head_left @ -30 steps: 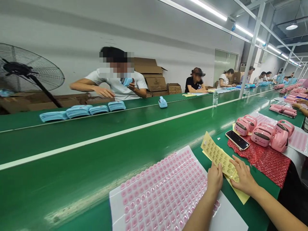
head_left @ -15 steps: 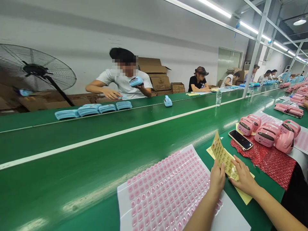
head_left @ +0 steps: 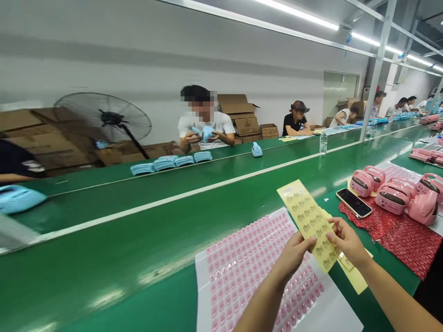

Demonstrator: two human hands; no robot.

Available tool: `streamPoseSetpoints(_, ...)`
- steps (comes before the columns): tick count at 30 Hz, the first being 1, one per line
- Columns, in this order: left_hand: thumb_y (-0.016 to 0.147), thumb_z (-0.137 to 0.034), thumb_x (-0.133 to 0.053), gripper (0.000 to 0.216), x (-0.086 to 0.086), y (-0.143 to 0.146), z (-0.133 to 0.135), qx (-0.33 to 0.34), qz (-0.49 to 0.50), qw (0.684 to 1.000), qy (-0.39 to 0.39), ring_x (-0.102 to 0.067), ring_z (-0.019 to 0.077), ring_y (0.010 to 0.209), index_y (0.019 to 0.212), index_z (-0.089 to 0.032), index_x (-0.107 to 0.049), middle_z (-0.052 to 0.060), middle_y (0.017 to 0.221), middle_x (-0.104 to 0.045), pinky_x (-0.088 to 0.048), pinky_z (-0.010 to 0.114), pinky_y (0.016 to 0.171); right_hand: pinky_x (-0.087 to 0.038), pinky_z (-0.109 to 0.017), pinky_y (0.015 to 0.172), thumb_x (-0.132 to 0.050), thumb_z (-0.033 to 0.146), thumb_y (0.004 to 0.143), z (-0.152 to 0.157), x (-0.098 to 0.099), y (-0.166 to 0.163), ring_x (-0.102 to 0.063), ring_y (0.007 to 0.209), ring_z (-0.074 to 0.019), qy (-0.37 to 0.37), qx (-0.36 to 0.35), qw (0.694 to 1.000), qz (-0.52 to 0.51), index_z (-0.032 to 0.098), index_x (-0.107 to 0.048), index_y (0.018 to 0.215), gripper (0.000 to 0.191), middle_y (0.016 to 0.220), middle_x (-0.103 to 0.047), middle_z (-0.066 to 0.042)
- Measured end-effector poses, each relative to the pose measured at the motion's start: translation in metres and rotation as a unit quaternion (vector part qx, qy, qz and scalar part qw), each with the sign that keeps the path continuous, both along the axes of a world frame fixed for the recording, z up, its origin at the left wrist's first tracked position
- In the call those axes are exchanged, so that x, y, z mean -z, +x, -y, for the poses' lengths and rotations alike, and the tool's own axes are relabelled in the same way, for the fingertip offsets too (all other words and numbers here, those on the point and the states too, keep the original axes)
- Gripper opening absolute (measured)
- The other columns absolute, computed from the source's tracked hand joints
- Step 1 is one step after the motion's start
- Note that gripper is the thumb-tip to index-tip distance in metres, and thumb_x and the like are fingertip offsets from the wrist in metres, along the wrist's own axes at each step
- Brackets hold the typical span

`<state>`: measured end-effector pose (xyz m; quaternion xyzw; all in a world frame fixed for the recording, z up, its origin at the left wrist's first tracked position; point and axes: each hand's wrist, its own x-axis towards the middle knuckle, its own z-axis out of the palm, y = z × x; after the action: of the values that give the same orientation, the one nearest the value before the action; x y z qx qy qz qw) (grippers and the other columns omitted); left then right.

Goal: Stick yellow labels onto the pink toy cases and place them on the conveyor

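A yellow sticker sheet (head_left: 308, 216) with rows of dark print is raised above the table, tilted toward me. My left hand (head_left: 294, 253) pinches its lower left edge with the thumb on top. On the right edge, my right hand (head_left: 348, 242) grips the same sheet between thumb and fingers. More yellow sheets (head_left: 358, 279) lie beneath, partly hidden by my right hand and the raised sheet. Under my left forearm is a large white sheet of pink domed stickers (head_left: 249, 267), flat on the green surface.
A phone (head_left: 355, 203) lies beside red bubble wrap (head_left: 408, 235), with several pink handled devices (head_left: 391, 198) behind. Across the green conveyor (head_left: 155, 216), a co-worker (head_left: 206, 124) holds blue parts near blue stacks (head_left: 166, 162). A water bottle (head_left: 323, 143) stands farther along.
The yellow sheet has been lifted off the others and turned face-up toward me, now with both hands on it. The view has swung left. The co-worker opposite has brought both hands together.
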<state>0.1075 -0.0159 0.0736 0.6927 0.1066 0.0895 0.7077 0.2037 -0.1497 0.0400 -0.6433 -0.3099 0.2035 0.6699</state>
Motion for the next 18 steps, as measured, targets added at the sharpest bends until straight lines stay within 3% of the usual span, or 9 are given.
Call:
streamPoseSetpoints(3,0.071,-0.043,-0.054,0.035,0.012,-0.033,-0.019,-0.089,-0.033,0.995,0.035,-0.060,0.0213,0.075,0.090,-0.015,-0.064,0.007,0.085,-0.068,-0.046,0.033,0.065,-0.040,-0.024,0.054,-0.056,0.047,0.069,-0.016,0.003,-0.011,-0.049,0.055,-0.0112,-0.038,-0.089,0.995,-0.026,0.020,-0.044,0.099,0.042,0.060,-0.042,0.007)
streamPoseSetpoints(6,0.070,-0.044,-0.054,0.045,0.037,-0.067,-0.039,-0.243,-0.039,0.966,0.077,-0.060,0.0254,0.085,0.105,-0.016,-0.053,0.010,0.096,-0.065,-0.049,0.036,0.067,-0.034,-0.020,0.050,-0.058,0.029,0.066,-0.028,0.016,-0.028,-0.043,0.049,-0.0090,-0.136,-0.139,0.981,0.000,0.019,-0.044,0.104,0.041,0.054,-0.036,0.010)
streamPoseSetpoints(8,0.068,-0.041,-0.055,0.060,0.055,-0.088,-0.049,-0.345,-0.052,0.922,0.169,-0.051,0.0300,0.108,0.120,-0.014,-0.041,0.014,0.114,-0.057,-0.045,0.043,0.083,-0.033,-0.020,0.051,-0.055,0.018,0.065,-0.033,0.025,-0.039,-0.044,0.050,-0.0094,-0.212,-0.157,0.964,0.034,0.018,-0.043,0.111,0.047,0.053,-0.036,0.011)
streamPoseSetpoints(10,0.067,-0.038,-0.057,0.075,0.071,-0.107,-0.052,-0.402,-0.082,0.864,0.291,-0.032,0.0317,0.125,0.131,-0.012,-0.027,0.018,0.133,-0.040,-0.034,0.047,0.097,-0.034,-0.020,0.052,-0.052,0.012,0.065,-0.035,0.030,-0.047,-0.048,0.053,-0.0106,-0.278,-0.170,0.942,0.076,0.016,-0.041,0.118,0.054,0.054,-0.040,0.010)
streamPoseSetpoints(12,0.068,-0.033,-0.056,0.076,0.084,-0.119,-0.048,-0.406,-0.110,0.821,0.386,-0.026,0.0312,0.129,0.133,-0.012,-0.023,0.017,0.138,-0.032,-0.029,0.048,0.101,-0.034,-0.021,0.050,-0.050,0.011,0.065,-0.035,0.030,-0.051,-0.052,0.055,-0.0125,-0.331,-0.186,0.918,0.110,0.014,-0.037,0.124,0.060,0.055,-0.046,0.008)
streamPoseSetpoints(13,0.069,-0.030,-0.055,0.069,0.088,-0.123,-0.044,-0.388,-0.118,0.811,0.421,-0.030,0.0310,0.127,0.132,-0.014,-0.029,0.016,0.137,-0.036,-0.030,0.048,0.100,-0.034,-0.021,0.050,-0.050,0.012,0.066,-0.034,0.027,-0.051,-0.054,0.057,-0.0138,-0.355,-0.196,0.905,0.129,0.014,-0.036,0.126,0.063,0.056,-0.050,0.007)
streamPoseSetpoints(16,0.071,-0.021,-0.049,0.039,0.094,-0.126,-0.028,-0.287,-0.113,0.813,0.494,-0.050,0.0294,0.110,0.110,-0.023,-0.055,0.011,0.115,-0.058,-0.040,0.047,0.090,-0.040,-0.026,0.054,-0.055,0.017,0.065,-0.033,0.015,-0.049,-0.060,0.065,-0.0199,-0.417,-0.199,0.854,0.239,0.016,-0.043,0.124,0.060,0.067,-0.063,-0.002)
streamPoseSetpoints(18,0.073,-0.018,-0.046,0.029,0.092,-0.125,-0.019,-0.232,-0.094,0.819,0.516,-0.056,0.0281,0.098,0.096,-0.025,-0.063,0.009,0.102,-0.063,-0.045,0.045,0.083,-0.045,-0.032,0.063,-0.055,0.018,0.066,-0.037,0.008,-0.049,-0.061,0.077,-0.0243,-0.414,-0.174,0.830,0.331,0.018,-0.052,0.115,0.049,0.082,-0.066,-0.008)
